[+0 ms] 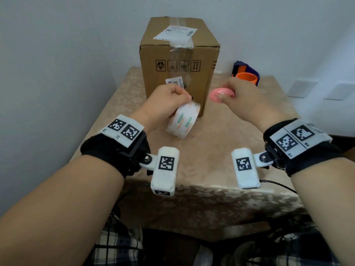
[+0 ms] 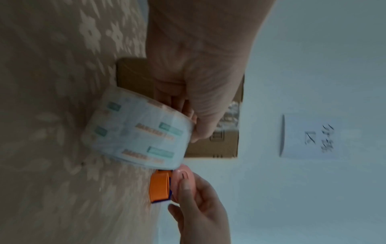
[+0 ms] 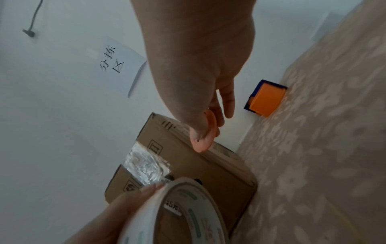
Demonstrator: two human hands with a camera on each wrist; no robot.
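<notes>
A tall cardboard box (image 1: 178,60) stands upright at the back of the table, taped on top and carrying paper labels. My left hand (image 1: 169,102) grips a white roll of printed packing tape (image 1: 183,120) just in front of the box's lower face; the same roll (image 2: 137,130) fills the left wrist view, and the roll (image 3: 188,213) also shows in the right wrist view. My right hand (image 1: 240,96) holds a small pink oval tool (image 1: 221,94) to the right of the box, level with the left hand. The pink tool (image 3: 205,132) sticks out past the thumb.
An orange and blue tape dispenser (image 1: 246,74) sits at the back right of the table against the wall. The table (image 1: 221,150) wears a beige flowered cloth. A paper note (image 3: 119,64) hangs on the white wall behind the box. Cables hang below the front edge.
</notes>
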